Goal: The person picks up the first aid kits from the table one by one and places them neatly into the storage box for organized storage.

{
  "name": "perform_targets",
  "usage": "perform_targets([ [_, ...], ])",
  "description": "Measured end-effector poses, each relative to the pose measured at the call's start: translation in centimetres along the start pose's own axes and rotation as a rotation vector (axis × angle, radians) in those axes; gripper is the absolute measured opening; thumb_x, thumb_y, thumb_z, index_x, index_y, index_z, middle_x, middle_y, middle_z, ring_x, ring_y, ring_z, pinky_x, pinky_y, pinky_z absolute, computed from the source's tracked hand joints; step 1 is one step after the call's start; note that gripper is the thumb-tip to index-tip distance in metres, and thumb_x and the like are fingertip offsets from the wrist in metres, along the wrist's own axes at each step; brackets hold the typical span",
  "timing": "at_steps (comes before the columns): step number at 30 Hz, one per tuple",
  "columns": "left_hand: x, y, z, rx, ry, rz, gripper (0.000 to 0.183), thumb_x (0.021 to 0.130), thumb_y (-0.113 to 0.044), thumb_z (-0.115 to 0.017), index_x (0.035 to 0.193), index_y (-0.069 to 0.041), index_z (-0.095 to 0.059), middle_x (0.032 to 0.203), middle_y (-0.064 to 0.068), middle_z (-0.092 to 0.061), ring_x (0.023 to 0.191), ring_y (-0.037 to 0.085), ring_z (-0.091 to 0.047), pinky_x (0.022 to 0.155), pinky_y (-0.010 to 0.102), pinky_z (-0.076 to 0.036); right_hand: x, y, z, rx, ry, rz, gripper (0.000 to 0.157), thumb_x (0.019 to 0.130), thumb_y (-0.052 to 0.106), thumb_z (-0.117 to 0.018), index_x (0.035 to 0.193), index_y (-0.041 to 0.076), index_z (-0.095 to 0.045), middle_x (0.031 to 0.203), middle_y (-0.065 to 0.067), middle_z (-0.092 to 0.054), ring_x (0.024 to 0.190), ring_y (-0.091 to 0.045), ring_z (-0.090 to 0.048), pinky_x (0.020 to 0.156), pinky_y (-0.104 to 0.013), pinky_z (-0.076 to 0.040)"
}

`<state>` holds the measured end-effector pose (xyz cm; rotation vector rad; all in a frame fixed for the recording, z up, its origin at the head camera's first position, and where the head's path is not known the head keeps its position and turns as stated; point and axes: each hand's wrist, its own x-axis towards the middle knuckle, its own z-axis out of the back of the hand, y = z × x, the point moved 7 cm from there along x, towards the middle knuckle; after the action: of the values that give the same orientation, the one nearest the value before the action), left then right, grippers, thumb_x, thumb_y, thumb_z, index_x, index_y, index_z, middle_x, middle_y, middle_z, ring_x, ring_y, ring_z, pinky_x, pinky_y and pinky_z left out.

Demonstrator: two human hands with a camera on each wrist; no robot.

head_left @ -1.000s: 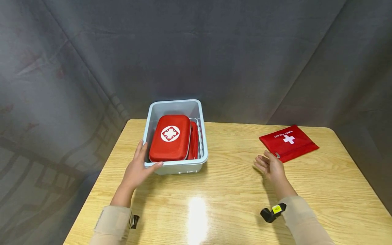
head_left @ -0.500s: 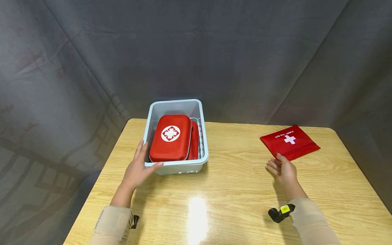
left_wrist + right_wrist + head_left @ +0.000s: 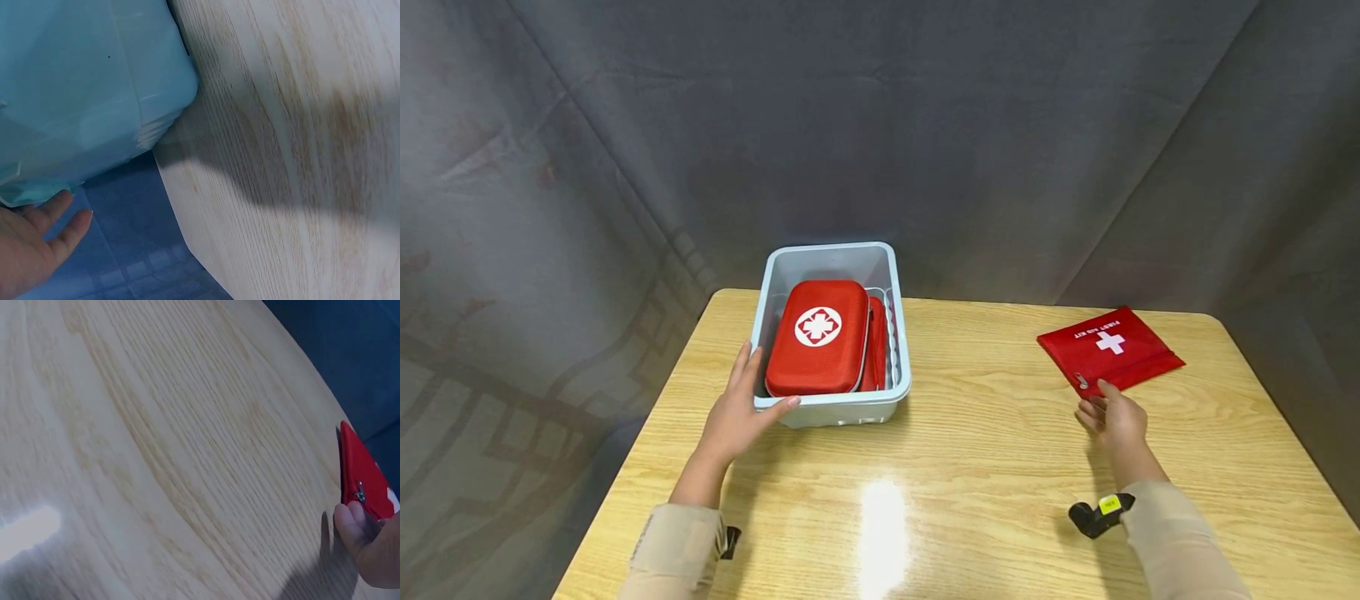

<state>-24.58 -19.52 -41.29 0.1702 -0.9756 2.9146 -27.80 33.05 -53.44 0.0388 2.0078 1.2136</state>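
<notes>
A light blue-grey plastic bin (image 3: 842, 412) stands at the table's back left. Inside it, a red hard first aid case (image 3: 817, 358) with a white cross emblem leans over another red item (image 3: 876, 350). My left hand (image 3: 736, 425) rests at the bin's near left corner, fingers spread along the left rim and thumb on the front rim. In the left wrist view the fingers (image 3: 70, 232) look straight. A flat red first aid pouch (image 3: 1108, 346) lies at the back right. My right hand (image 3: 1118, 425) touches its near edge, thumb at the edge, fingers loosely bent beside the zipper pull (image 3: 359, 492).
The wooden table (image 3: 970, 467) ends at a back edge against a dark grey curtain (image 3: 880, 150). Curtain fabric also hangs along the left and right sides. Light glares off the front middle of the tabletop.
My right hand has moved rightward along the pouch's near edge, and its thumb and fingers have drawn closer together. The pouch, the bin and my left hand look the same.
</notes>
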Motion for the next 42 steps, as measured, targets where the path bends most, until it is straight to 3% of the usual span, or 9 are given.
perform_targets([
  [3, 0.0, 0.1, 0.0, 0.004, 0.003, 0.005, 0.092, 0.071, -0.053, -0.06, 0.138, -0.006, -0.016, 0.144, 0.005, -0.004, 0.111, 0.038, -0.038, 0.078, 0.053, -0.037, 0.6, 0.3, 0.4, -0.059, -0.03, 0.025, 0.052, 0.076, 0.032, -0.064, 0.115, 0.01, -0.038, 0.069, 0.002, -0.053, 0.055, -0.008, -0.058, 0.058, -0.029, -0.05],
  [7, 0.0, 0.1, 0.0, 0.004, 0.003, 0.006, 0.092, 0.071, -0.053, -0.06, 0.138, -0.006, -0.017, 0.144, 0.005, -0.004, 0.112, 0.037, -0.038, 0.079, 0.053, -0.037, -0.5, 1.1, 0.4, -0.133, -0.084, 0.05, 0.031, 0.08, 0.029, -0.059, 0.099, 0.01, -0.042, 0.067, 0.002, -0.051, 0.051, -0.007, -0.055, 0.056, -0.027, -0.05],
  [13, 0.0, 0.0, 0.0, 0.005, -0.001, -0.003, 0.092, 0.071, -0.053, -0.06, 0.138, -0.005, -0.017, 0.144, 0.005, -0.004, 0.111, 0.038, -0.039, 0.078, 0.054, -0.037, 1.2, 1.1, 1.2, -0.172, -0.103, 0.032, 0.027, 0.08, 0.027, -0.06, 0.092, 0.011, -0.042, 0.06, 0.001, -0.051, 0.049, -0.008, -0.052, 0.05, -0.026, -0.049],
  [17, 0.0, 0.0, 0.0, 0.0, -0.005, -0.01, 0.092, 0.072, -0.052, -0.06, 0.138, -0.005, -0.017, 0.144, 0.004, -0.004, 0.111, 0.037, -0.039, 0.079, 0.053, -0.037, 1.6, 1.5, 1.2, -0.249, -0.133, 0.032, 0.03, 0.082, 0.027, -0.057, 0.098, 0.008, -0.041, 0.059, 0.001, -0.049, 0.049, -0.009, -0.051, 0.048, -0.025, -0.048],
  [21, 0.0, 0.0, -0.1, -0.005, -0.008, -0.015, 0.091, 0.072, -0.051, -0.06, 0.138, -0.005, -0.018, 0.144, 0.004, -0.004, 0.113, 0.037, -0.038, 0.079, 0.053, -0.037, 2.2, 1.5, 1.3, -0.295, -0.173, -0.003, 0.045, 0.082, 0.026, -0.057, 0.117, 0.004, -0.037, 0.064, -0.001, -0.047, 0.049, -0.011, -0.05, 0.049, -0.026, -0.048],
  [26, 0.0, -0.1, 0.0, -0.005, -0.012, -0.017, 0.091, 0.072, -0.05, -0.061, 0.137, -0.005, -0.018, 0.144, 0.005, -0.004, 0.113, 0.037, -0.037, 0.08, 0.053, -0.037, 2.5, 1.3, 1.1, -0.348, -0.214, -0.037, 0.053, 0.082, 0.025, -0.057, 0.123, 0.002, -0.033, 0.067, -0.003, -0.046, 0.045, -0.011, -0.048, 0.049, -0.027, -0.049],
  [34, 0.0, 0.1, 0.1, -0.001, -0.015, -0.013, 0.09, 0.072, -0.051, -0.061, 0.138, -0.006, -0.018, 0.144, 0.002, -0.003, 0.111, 0.038, -0.039, 0.079, 0.053, -0.037, 2.3, 1.4, 0.4, -0.486, -0.233, -0.002, 0.04, 0.083, 0.025, -0.055, 0.11, -0.001, -0.042, 0.054, -0.001, -0.046, 0.039, -0.01, -0.047, 0.049, -0.026, -0.049],
  [38, 0.0, 0.1, 0.0, -0.004, -0.013, -0.013, 0.091, 0.072, -0.051, -0.061, 0.138, -0.006, -0.018, 0.144, 0.001, -0.003, 0.112, 0.038, -0.038, 0.08, 0.054, -0.036, 1.4, 1.6, 0.0, -0.468, -0.242, 0.039, 0.036, 0.082, 0.014, -0.056, 0.11, -0.005, -0.044, 0.053, 0.0, -0.045, 0.039, -0.01, -0.047, 0.045, -0.025, -0.047],
  [42, 0.1, 0.1, -0.1, -0.005, -0.008, -0.014, 0.091, 0.072, -0.052, -0.061, 0.138, -0.006, -0.017, 0.144, 0.001, -0.003, 0.112, 0.038, -0.038, 0.08, 0.054, -0.036, 0.7, 1.7, 0.0, -0.415, -0.235, 0.076, 0.017, 0.077, 0.004, -0.057, 0.087, -0.005, -0.046, 0.047, 0.001, -0.042, 0.035, -0.011, -0.045, 0.04, -0.025, -0.045],
])
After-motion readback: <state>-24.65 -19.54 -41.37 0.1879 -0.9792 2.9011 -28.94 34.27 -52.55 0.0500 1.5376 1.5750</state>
